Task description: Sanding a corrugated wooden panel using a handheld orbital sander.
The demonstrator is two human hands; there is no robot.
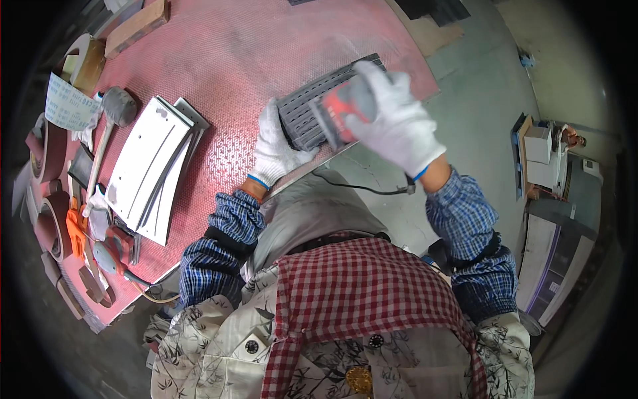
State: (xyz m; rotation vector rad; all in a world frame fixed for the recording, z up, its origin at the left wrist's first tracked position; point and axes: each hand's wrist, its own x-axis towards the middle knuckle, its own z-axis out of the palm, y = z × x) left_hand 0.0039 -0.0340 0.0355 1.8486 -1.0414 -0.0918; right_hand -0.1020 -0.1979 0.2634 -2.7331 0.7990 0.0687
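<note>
My left hand [276, 147], in a white glove, presses on the near end of a grey slotted panel [307, 106] lying at the edge of the red workbench [232, 46]. My right hand [392, 123], also gloved, is shut on a red and grey power sander [342, 106] that rests on the panel. The sander is blurred. Its black cord [362, 188] trails from below my right wrist toward my body.
A stack of white and grey curved panels [149, 166] lies left of my left hand. Brushes, sanding rolls, an orange tool [75, 229] and wood blocks [136, 26] line the bench's left edge. Grey concrete floor [478, 100] lies right; cabinets and boxes [548, 199] stand far right.
</note>
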